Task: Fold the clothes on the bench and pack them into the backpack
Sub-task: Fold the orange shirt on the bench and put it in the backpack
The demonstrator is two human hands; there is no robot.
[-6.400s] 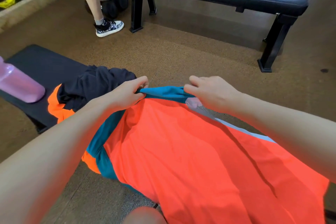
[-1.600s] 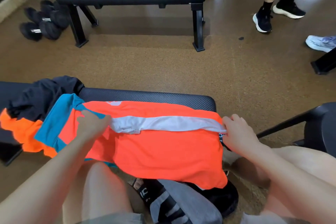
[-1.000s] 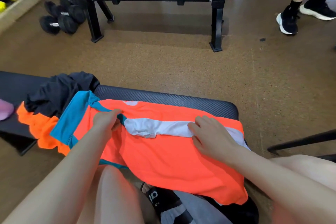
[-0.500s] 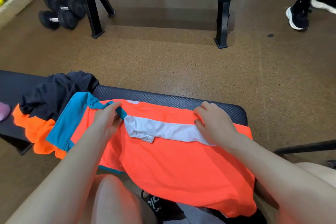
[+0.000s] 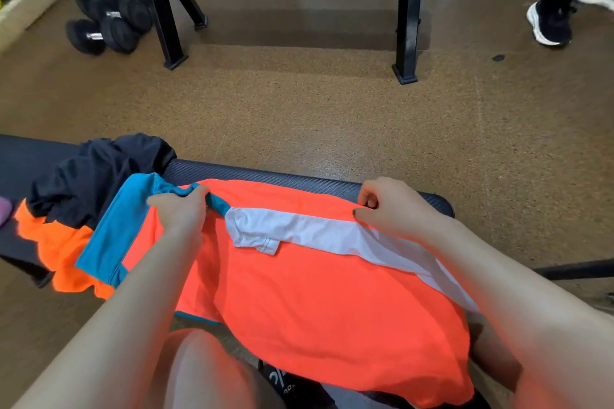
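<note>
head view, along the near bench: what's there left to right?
Pink object at the frame edge → black garment → teal collar of the orange shirt → left hand → white stripe → right hand → bare end of the bench.

**Hidden and cut off around the two hands**

Nearer the viewer than the right hand (image 5: 395, 209), the backpack (image 5: 299, 388) shows only a dark strip with partial white lettering under the orange shirt (image 5: 315, 302); the bottom edge cuts it. Left of the left hand (image 5: 181, 209), the black garment (image 5: 93, 176) covers part of another orange cloth (image 5: 56, 242). A pink object (image 5: 5, 211) is cropped at the left edge.
</note>
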